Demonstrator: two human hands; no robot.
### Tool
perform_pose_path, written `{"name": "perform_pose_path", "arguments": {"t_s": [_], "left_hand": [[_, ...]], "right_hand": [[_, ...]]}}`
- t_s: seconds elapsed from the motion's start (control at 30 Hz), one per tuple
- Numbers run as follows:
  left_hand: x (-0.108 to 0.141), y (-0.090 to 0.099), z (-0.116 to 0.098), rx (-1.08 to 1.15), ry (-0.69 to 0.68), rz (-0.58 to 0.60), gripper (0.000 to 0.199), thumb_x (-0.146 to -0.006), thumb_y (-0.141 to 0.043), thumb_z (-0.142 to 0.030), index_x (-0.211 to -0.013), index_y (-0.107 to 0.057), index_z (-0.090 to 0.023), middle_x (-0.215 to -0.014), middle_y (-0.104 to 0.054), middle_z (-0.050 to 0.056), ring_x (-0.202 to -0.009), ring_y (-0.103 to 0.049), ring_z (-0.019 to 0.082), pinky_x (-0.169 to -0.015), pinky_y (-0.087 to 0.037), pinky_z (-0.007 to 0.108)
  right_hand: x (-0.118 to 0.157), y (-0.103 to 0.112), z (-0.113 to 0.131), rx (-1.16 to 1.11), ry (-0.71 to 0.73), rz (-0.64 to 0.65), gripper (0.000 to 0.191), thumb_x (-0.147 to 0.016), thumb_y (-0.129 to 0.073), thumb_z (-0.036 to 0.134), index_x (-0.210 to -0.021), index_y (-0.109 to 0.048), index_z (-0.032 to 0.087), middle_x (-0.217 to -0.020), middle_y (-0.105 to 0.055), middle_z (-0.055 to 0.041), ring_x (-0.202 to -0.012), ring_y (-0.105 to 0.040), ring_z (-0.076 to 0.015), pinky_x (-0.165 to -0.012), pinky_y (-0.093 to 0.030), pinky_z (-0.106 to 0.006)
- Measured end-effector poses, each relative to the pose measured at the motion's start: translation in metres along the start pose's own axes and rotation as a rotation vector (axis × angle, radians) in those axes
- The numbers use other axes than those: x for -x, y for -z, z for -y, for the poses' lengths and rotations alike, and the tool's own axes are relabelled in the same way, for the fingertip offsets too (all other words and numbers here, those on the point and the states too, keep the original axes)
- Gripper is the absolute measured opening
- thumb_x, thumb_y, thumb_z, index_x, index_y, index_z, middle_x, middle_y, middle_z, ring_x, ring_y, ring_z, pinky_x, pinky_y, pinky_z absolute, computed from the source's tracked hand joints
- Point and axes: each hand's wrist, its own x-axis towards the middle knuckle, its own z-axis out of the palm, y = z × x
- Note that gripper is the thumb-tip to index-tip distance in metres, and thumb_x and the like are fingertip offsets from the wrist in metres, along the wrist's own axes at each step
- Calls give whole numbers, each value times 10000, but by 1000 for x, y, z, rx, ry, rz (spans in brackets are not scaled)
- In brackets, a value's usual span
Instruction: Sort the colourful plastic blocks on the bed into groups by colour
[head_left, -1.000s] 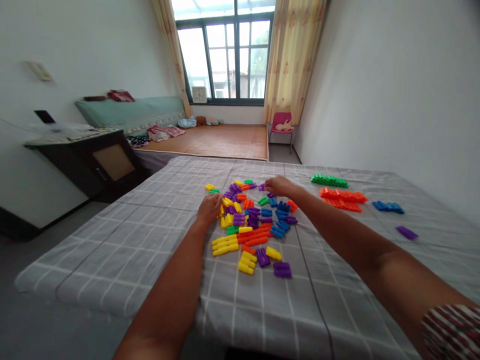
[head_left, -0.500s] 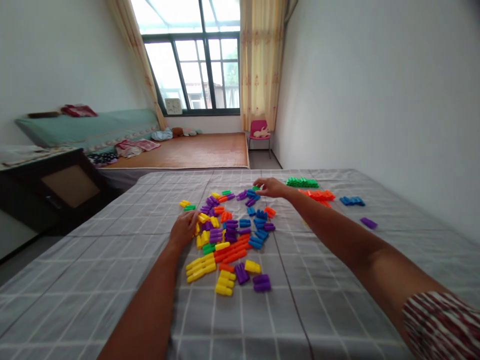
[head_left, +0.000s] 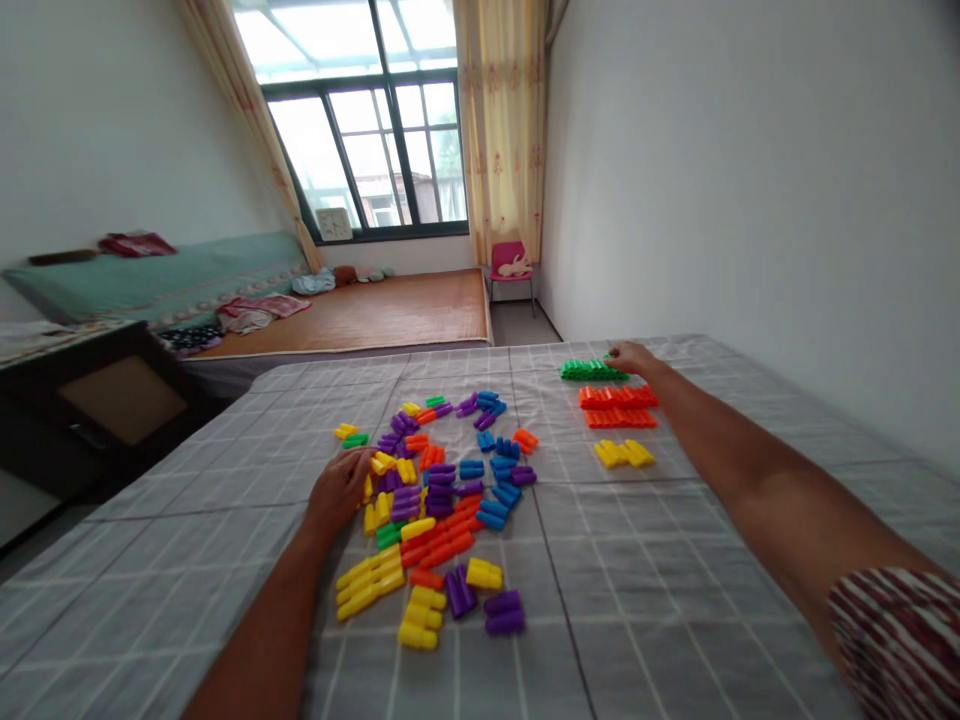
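My left hand (head_left: 339, 490) rests on the cloth at the left edge of a loose pile of plastic building blocks. Its loosely spread fingers lie beside yellow blocks (head_left: 382, 463), partly out of view behind the hand. At the far right, my right hand (head_left: 634, 358) pinches a green block at the right end of a green row (head_left: 589, 370); the fingers mostly cover that block. In the pile are purple blocks (head_left: 405, 502), blue blocks (head_left: 506, 494), orange blocks (head_left: 448, 547) and a longer yellow group (head_left: 370, 582).
Two orange rows (head_left: 619, 408) and a short yellow row (head_left: 625, 454) lie nearer than the green row. A grey checked cloth (head_left: 660, 600) covers the table. Beyond it stand a low bed (head_left: 405, 308), a pink chair (head_left: 508, 256) and a dark cabinet (head_left: 97, 395).
My right hand has moved right from the pile's far edge to the green row, and the green block by its fingers has left the pile. The view has shifted; my left hand stays by the pile.
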Motion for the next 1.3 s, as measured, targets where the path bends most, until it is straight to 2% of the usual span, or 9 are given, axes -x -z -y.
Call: {"name": "perform_pose_path", "arguments": {"t_s": [0.2,0.37,0.47,0.67,0.77,0.87,0.97,1.1,1.3], "left_hand": [[1,-1,0,9,-3,-3,463,-894,-327,-538,-934,-674,-234,-1083,-691,72,-1061,-609,226,-992,-457,352],[1,-3,-3,22,-19,-15,471,-909,-314,-508,-952,-669,-202,-1068,-686,93,-1041,-608,216,-980,-453,346],[1,-6,-5,22,-40,-11,478,-923,-302,-488,-946,-670,-185,-1036,-688,97,-1032,-606,214,-969,-453,346],[4,-7,-8,28,-59,-3,438,-949,-295,-415,-912,-669,-191,-1000,-686,91,-994,-607,208,-930,-459,345],[5,-10,-8,27,-57,-2,404,-956,-304,-377,-907,-662,-197,-993,-682,84,-992,-602,199,-929,-453,336],[5,-13,-6,21,-49,-10,371,-959,-323,-351,-908,-659,-201,-1010,-673,79,-998,-594,193,-932,-447,331],[6,-14,-7,10,-28,-6,347,-959,-342,-335,-902,-658,-203,-1011,-668,78,-1014,-585,194,-935,-440,332],[7,-13,-12,-8,-4,5,358,-963,-340,-341,-861,-649,-191,-993,-658,89,-999,-583,202,-911,-440,338],[6,-13,-15,-14,-2,15,340,-958,-357,-335,-809,-627,-193,-927,-642,82,-942,-581,193,-876,-436,325]], "right_hand": [[-9,-4,-5,64,42,38,319,-838,-539,371,-817,-763,144,-803,-733,-102,-721,-641,-182,-578,-377,-246],[0,8,6,39,64,-168,341,-872,-485,349,-982,-740,152,-953,-733,-118,-832,-649,-198,-660,-404,-259],[18,11,51,-46,242,-204,332,-887,-475,328,-1041,-712,153,-1023,-722,-103,-873,-644,-188,-735,-423,-253],[82,-10,192,-158,786,27,258,-876,-536,286,-1057,-689,183,-1012,-715,-54,-825,-648,-160,-779,-454,-252],[98,-28,254,-103,885,66,283,-865,-542,207,-1113,-675,174,-1076,-702,-74,-958,-636,-193,-851,-451,-272],[95,-48,298,-46,838,71,350,-882,-516,196,-1211,-632,173,-1178,-670,-97,-1065,-607,-214,-919,-437,-291],[86,-67,326,5,760,72,402,-891,-494,209,-1282,-586,184,-1257,-632,-107,-1134,-577,-225,-957,-422,-304],[79,-80,339,46,739,118,401,-893,-485,234,-1280,-584,195,-1230,-651,-93,-1107,-593,-212,-944,-429,-304],[76,-60,328,27,812,318,428,-778,-521,56,-1134,-688,226,-1079,-715,-24,-933,-653,-167,-757,-476,-206]]}}
